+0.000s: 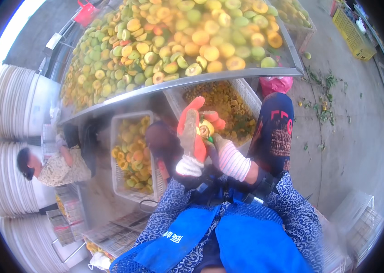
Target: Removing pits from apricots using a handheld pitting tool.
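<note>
Between my two gloved hands, above my lap, is a yellow stone fruit half [206, 129] like an apricot, its brown centre facing up. My left hand [192, 136], in an orange-coated glove, lies along the fruit's left side with its fingers stretched upward. My right hand [224, 150], in a glove with a striped cuff, is against the fruit from below right. A small green thing [210, 139] shows beside the fruit at the right hand; what it belongs to is unclear. Ahead, a metal-edged table [185, 79] is heaped with green and orange fruit [144, 47], many of them halved.
Under the table stands a white crate [248, 92] with fruit scraps. Another white crate [114, 153] of fruit is at left. A co-worker [66, 167] is beside stacked white tubs [11, 102]. Leaves [326, 99] litter the floor at right, near a pink bag [275, 85].
</note>
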A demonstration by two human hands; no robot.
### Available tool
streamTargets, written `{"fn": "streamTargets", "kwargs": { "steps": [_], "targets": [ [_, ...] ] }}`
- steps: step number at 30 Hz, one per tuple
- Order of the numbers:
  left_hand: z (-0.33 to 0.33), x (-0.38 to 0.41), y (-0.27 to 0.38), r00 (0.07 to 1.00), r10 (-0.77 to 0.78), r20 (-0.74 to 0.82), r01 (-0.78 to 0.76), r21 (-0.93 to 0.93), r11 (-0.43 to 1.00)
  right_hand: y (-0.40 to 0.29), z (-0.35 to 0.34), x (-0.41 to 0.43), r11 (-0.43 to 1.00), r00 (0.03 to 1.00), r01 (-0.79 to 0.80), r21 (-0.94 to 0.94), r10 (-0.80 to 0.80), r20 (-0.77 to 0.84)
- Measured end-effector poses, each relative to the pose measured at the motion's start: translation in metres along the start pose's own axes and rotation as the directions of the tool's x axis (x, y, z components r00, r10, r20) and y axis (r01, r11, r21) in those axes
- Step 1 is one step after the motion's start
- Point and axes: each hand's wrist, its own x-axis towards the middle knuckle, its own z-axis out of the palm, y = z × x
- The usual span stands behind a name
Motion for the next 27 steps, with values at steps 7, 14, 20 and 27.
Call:
{"fn": "streamTargets", "kwargs": {
  "steps": [7,14,20,27],
  "targets": [
    [0.005,-0.001,0.022,0.989,-0.116,0.092,0.101,0.154,0.983,-0.103,-0.051,0.006,0.832,0.925,-0.375,0.409,0.304,0.229],
    [0.009,-0.005,0.032,0.975,0.023,0.221,-0.070,0.210,0.975,-0.126,-0.077,0.014,0.722,0.822,-0.539,0.434,0.338,0.459],
    [0.018,-0.001,0.030,0.976,-0.009,0.220,-0.017,0.115,0.993,-0.139,-0.101,0.024,0.543,0.709,-0.681,0.491,0.322,0.627],
    [0.008,0.026,0.005,0.875,-0.434,0.216,0.481,-0.284,0.829,-0.122,-0.106,0.032,0.360,0.680,-0.733,0.578,0.337,0.652]
  ]
}}
